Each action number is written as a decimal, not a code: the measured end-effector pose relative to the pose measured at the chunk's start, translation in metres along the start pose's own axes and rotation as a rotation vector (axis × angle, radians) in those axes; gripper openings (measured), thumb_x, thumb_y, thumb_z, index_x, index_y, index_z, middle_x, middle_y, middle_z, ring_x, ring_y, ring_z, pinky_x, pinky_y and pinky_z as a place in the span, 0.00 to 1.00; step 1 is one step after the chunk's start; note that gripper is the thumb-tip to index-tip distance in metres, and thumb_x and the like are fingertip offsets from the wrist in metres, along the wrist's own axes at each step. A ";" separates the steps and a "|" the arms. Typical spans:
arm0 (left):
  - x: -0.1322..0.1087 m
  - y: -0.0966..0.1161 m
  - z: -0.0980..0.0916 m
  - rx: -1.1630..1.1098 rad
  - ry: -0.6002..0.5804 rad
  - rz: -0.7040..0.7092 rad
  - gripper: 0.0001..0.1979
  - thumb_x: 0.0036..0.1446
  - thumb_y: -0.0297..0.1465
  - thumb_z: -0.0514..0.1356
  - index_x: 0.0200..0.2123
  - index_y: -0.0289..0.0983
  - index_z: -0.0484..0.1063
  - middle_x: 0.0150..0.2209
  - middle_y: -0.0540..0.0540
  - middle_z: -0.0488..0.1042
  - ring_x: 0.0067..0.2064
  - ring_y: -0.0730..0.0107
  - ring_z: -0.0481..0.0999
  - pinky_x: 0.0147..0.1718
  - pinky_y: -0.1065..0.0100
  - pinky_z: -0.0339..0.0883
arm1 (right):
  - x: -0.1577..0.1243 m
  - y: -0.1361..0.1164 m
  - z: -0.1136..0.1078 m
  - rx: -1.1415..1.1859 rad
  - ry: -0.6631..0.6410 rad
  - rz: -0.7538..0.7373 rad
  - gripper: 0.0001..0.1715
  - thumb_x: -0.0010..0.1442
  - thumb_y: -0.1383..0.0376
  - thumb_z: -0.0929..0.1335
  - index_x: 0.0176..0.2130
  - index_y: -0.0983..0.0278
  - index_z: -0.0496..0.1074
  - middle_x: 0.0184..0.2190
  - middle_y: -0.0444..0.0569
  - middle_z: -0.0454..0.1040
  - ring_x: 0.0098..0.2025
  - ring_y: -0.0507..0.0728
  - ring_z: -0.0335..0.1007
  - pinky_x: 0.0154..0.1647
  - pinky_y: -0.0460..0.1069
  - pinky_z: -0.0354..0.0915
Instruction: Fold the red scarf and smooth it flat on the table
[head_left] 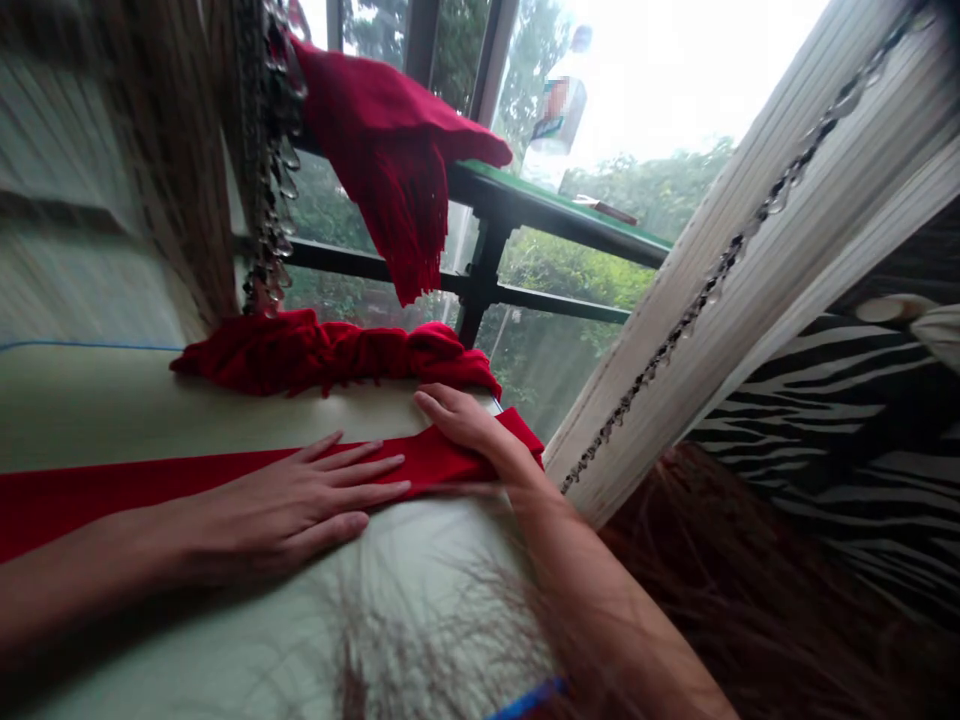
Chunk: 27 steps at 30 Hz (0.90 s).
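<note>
A long red scarf (187, 472), folded into a narrow band, lies across the pale green surface (427, 545). My left hand (319, 500) rests flat on it with fingers spread. Farther right, my right hand (459, 415) lies on the band near its right end, its fingers partly bent out of sight. Just beyond the band, a second red cloth (337, 355) is bunched along the far edge of the surface. Loose strands of hair blur the nearest part of the view.
A red fringed scarf (397, 150) drapes over a dark-framed green table (495, 180) by the window, where a clear bottle (564, 110) stands. White string curtains (697, 250) with beads hang at right, near zebra-striped fabric (810, 420). Brown curtains (180, 150) hang at left.
</note>
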<state>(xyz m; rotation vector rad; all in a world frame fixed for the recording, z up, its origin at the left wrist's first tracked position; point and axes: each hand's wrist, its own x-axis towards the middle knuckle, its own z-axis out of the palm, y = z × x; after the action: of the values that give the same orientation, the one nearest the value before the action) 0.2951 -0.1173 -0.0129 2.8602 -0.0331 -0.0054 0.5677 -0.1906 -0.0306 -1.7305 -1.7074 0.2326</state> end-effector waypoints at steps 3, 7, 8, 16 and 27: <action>0.000 0.001 0.005 -0.011 -0.023 -0.018 0.25 0.74 0.45 0.49 0.71 0.64 0.49 0.74 0.58 0.48 0.75 0.57 0.43 0.72 0.46 0.29 | 0.000 0.001 0.001 -0.012 0.004 0.010 0.22 0.73 0.52 0.62 0.52 0.61 0.76 0.51 0.52 0.80 0.53 0.59 0.74 0.56 0.53 0.65; 0.007 0.000 0.008 -0.012 -0.016 0.016 0.25 0.75 0.44 0.49 0.71 0.63 0.47 0.74 0.56 0.47 0.76 0.57 0.42 0.72 0.46 0.28 | 0.000 -0.001 0.002 -0.029 0.011 0.012 0.21 0.73 0.52 0.62 0.53 0.59 0.76 0.51 0.51 0.80 0.53 0.59 0.75 0.56 0.53 0.66; 0.008 0.000 0.009 -0.010 -0.007 0.026 0.25 0.75 0.44 0.48 0.71 0.63 0.47 0.74 0.56 0.47 0.76 0.57 0.42 0.72 0.45 0.28 | 0.000 -0.001 0.002 -0.032 0.013 0.013 0.21 0.72 0.52 0.63 0.53 0.59 0.76 0.51 0.50 0.80 0.54 0.59 0.75 0.57 0.53 0.66; 0.011 0.000 0.014 -0.010 0.041 0.061 0.25 0.75 0.45 0.47 0.71 0.64 0.47 0.74 0.56 0.47 0.76 0.54 0.42 0.71 0.41 0.31 | -0.005 -0.005 0.000 -0.064 0.004 0.034 0.22 0.73 0.53 0.62 0.58 0.58 0.74 0.56 0.53 0.78 0.59 0.59 0.73 0.62 0.55 0.65; 0.010 0.015 0.006 -0.051 0.020 0.030 0.25 0.74 0.44 0.49 0.72 0.58 0.52 0.74 0.53 0.50 0.76 0.48 0.42 0.70 0.36 0.32 | -0.011 -0.020 -0.005 -0.226 0.015 -0.004 0.27 0.74 0.53 0.59 0.58 0.65 0.73 0.58 0.61 0.75 0.61 0.64 0.70 0.65 0.61 0.61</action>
<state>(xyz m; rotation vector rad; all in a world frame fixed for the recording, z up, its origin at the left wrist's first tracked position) 0.3045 -0.1333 -0.0145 2.8080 -0.0708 0.0286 0.5530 -0.2040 -0.0192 -1.8846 -1.7821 0.0252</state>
